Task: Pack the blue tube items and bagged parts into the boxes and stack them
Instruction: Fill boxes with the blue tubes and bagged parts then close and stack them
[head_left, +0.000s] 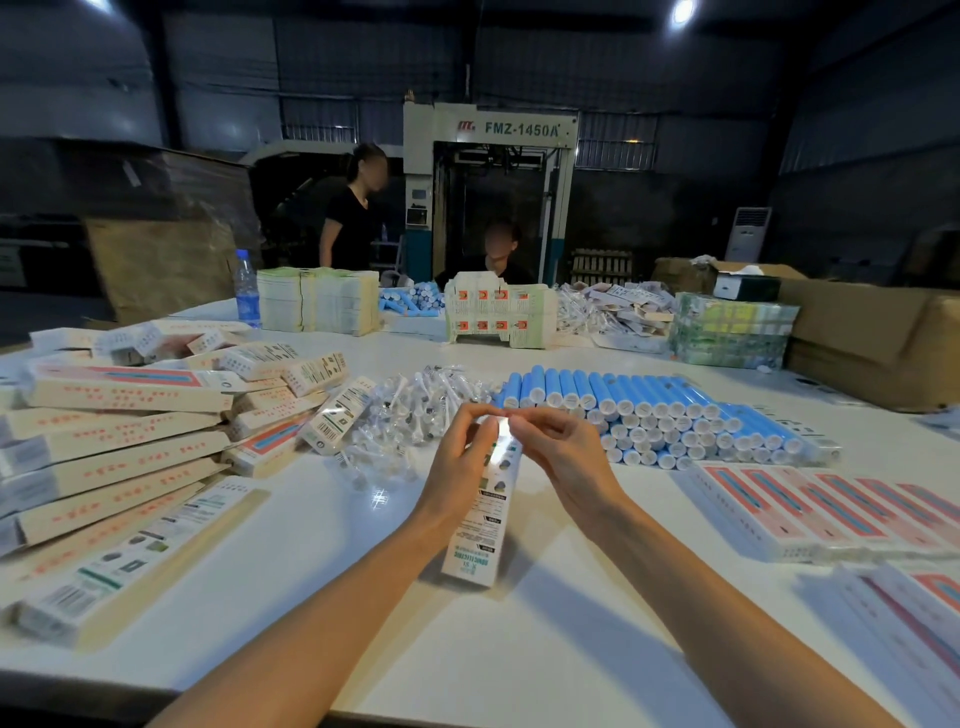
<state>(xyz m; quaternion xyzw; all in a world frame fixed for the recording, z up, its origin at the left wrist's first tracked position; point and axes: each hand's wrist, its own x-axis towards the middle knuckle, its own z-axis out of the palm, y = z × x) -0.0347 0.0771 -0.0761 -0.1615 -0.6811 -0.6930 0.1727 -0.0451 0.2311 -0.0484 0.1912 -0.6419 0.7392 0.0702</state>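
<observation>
I hold a long white printed box (480, 525) upright-tilted above the white table (467, 649), its far end between both hands. My left hand (460, 457) grips the box's left side, fingers curled over its top end. My right hand (556, 447) pinches the flap at the top end. Behind the hands lies a heap of clear bagged parts (410, 415). To its right sits a stack of blue tubes (649, 415) with white end caps. Packed boxes (119, 441) are piled at the left.
Flat boxes with red and blue print (821, 512) lie in rows at the right. A water bottle (247, 288), stacks of flat cartons (317, 300) and more parts stand at the far edge. Two people are behind the table. Cardboard boxes (872, 332) sit at right.
</observation>
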